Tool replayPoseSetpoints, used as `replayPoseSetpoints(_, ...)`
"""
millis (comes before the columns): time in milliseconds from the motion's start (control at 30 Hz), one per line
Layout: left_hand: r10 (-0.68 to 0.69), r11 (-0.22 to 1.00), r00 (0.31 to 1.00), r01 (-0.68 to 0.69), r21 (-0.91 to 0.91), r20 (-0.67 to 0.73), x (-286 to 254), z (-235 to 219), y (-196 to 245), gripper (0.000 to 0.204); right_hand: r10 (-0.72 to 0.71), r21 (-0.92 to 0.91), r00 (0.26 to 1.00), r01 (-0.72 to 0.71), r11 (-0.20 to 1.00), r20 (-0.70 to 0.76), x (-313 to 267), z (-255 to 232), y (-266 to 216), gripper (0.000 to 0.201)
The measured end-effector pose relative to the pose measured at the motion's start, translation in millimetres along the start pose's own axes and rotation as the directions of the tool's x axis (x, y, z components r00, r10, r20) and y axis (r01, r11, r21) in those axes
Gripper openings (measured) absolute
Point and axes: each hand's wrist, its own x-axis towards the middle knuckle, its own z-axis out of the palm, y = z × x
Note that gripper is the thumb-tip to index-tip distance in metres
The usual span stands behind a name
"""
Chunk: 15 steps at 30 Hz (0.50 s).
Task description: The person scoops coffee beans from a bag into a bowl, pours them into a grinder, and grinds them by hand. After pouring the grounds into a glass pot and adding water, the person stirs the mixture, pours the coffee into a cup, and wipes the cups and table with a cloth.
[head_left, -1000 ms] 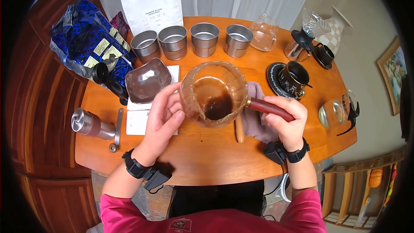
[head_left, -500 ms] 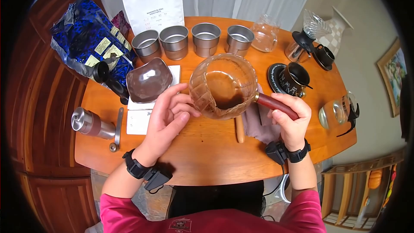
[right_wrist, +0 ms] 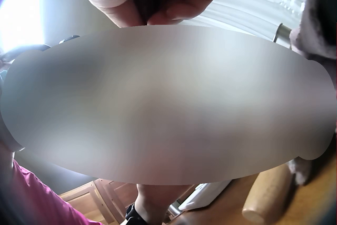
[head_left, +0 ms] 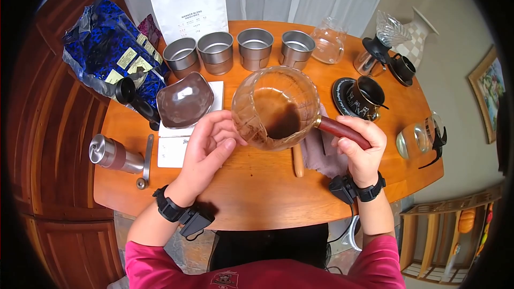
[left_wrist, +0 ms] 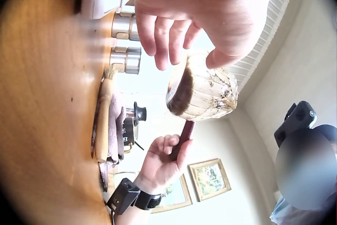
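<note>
Where the pot is: up over the table (head_left: pixel 241 203), held clear of it, between the two hands; the pot (head_left: pixel 267 96) shows its wide mouth to the head view.
Right hand: its fingers and thumb close round the handle (head_left: pixel 344 132), so the right hand (head_left: pixel 366 152) bears the pot.
Left hand: held loose beside the glass, thumb apart from the fingers, gripping nothing; whether the fingertips of the left hand (head_left: pixel 201 155) touch the pot, the pictures do not settle.
Liquid: a small dark pool of liquid (head_left: pixel 284 123) lies low in the pot, gathered to one side, with brown marks on the glass around it.
Steel cups: four steel cups (head_left: pixel 256 54) stand in a row beyond the pot, and no liquid shows in them.
Black cup: beside the cloth (head_left: pixel 324 156), farther from the person, the black cup (head_left: pixel 360 101) sits on its saucer; its contents cannot be told.
Done: the pot is lifted and has liquid in it, which makes this look partway along.
Left: the pot is not yet set down; how much other work remains, the pictures do not tell.
</note>
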Motion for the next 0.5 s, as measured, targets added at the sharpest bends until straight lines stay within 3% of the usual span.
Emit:
replayPoseSetpoints(133, -0.019, 1.0, 1.0, 0.019, 0.001, 0.012, 0.8, -0.5, -0.7, 0.038, 0.136, 0.063, 0.991, -0.135, 0.989, -0.009, -1.4, -0.3, -4.7, 0.033)
replayPoseSetpoints(233, -0.016, 1.0, 1.0, 0.016, -0.008, 0.017, 0.5, -1.1, -2.3, 0.038, 0.025, -0.013, 1.0, -0.025, 1.0, -0.005, 0.2, 0.6, -1.3, 0.032)
replayPoseSetpoints(500, -0.041, 0.999, 0.998, 0.041, 0.001, 0.037, -0.2, -0.5, -1.5, 0.038, 0.062, -0.01, 0.998, -0.062, 0.998, -0.013, -0.3, 1.2, -5.1, 0.033)
